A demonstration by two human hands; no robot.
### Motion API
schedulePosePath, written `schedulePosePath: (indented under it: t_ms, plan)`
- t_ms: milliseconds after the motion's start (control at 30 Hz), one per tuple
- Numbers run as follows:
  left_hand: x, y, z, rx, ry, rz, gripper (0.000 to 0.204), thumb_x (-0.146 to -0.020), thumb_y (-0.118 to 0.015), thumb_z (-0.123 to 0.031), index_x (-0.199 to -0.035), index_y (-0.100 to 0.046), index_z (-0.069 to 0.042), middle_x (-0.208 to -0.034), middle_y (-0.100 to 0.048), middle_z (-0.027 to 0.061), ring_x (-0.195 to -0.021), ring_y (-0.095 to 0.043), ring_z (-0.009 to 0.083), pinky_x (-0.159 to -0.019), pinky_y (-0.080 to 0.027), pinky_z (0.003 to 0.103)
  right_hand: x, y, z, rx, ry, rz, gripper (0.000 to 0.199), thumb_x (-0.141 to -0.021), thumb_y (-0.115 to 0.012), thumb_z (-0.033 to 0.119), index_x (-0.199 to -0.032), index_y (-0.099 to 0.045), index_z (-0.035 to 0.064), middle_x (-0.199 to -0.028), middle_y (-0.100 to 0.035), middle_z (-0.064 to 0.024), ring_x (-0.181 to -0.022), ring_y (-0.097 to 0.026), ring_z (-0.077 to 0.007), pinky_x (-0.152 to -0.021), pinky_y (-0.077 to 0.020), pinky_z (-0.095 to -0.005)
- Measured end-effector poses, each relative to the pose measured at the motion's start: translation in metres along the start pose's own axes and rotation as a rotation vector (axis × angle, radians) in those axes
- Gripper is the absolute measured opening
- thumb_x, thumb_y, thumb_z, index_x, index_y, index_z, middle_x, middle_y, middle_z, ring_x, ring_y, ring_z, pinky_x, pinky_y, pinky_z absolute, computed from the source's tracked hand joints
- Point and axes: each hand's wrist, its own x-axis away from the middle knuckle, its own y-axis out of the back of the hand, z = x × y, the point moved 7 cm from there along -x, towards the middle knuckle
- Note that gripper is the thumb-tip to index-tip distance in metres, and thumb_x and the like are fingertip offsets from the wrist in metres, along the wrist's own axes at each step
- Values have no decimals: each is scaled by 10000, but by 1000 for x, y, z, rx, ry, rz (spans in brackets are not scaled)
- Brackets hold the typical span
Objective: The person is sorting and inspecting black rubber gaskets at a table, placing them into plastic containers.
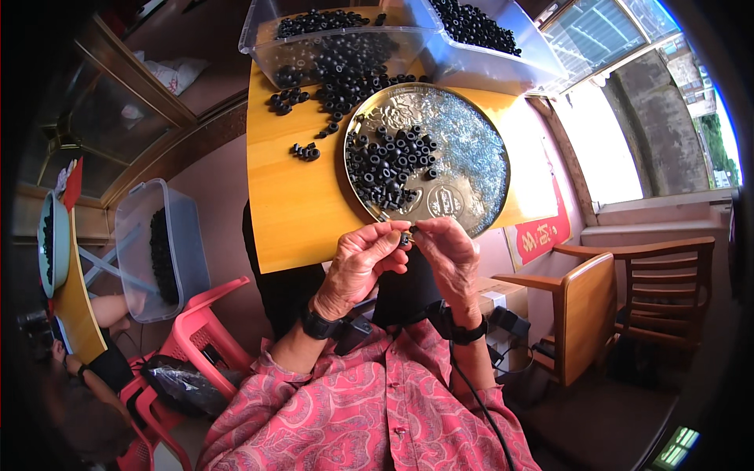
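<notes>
My left hand (360, 261) and my right hand (452, 257) meet just past the near edge of a round metal tray (430, 187). Pinched between the left thumb and fingers is a small black ring-shaped part (404, 239). The right thumb and forefinger press together against a tiny dark piece (414, 229) beside it, too small to name. On the tray's left half lies a heap of black ring-shaped parts (385, 166). Many small clear bluish bits (481, 157) cover its right side.
The tray rests on a yellow wooden table (287, 204). Behind it stand two clear plastic bins (271, 59) (471, 74) of black parts, with more spilled nearby. To the left are a clear tub (184, 259), a pink chair (196, 330) and another person's arm (102, 392); wooden chairs (585, 314) stand right.
</notes>
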Motion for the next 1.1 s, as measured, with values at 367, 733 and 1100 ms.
schedulePosePath:
  t_ms: [367, 733, 1100]
  plan:
    - [-1, 4, 1, 11, -15, -29, 280, -958, -599, -152, -1186, -620, 9, -936, -688, 102, -737, -648, 121, -669, -553, 252, 5, -10, 6, -16, -117, -12, 149, -914, -629, 2, -1063, -633, -6, -920, -676, -22, -805, -643, -74, -678, -492, -198]
    - [-1, 4, -1, -6, -27, -25, 287, -956, -608, -172, -1176, -622, 12, -884, -681, 69, -729, -662, 106, -675, -587, 261, 9, -8, 11, 30, -81, -62, 211, -863, -673, -38, -1073, -654, -31, -952, -672, -59, -837, -666, -117, -735, -533, -225]
    - [-1, 3, -1, 3, -22, -39, 269, -953, -610, -169, -1152, -631, 11, -895, -682, 76, -731, -648, 116, -667, -551, 250, 7, -12, 19, 89, 62, -47, 196, -858, -655, -53, -1048, -670, -5, -945, -637, -56, -785, -636, -103, -646, -493, -209]
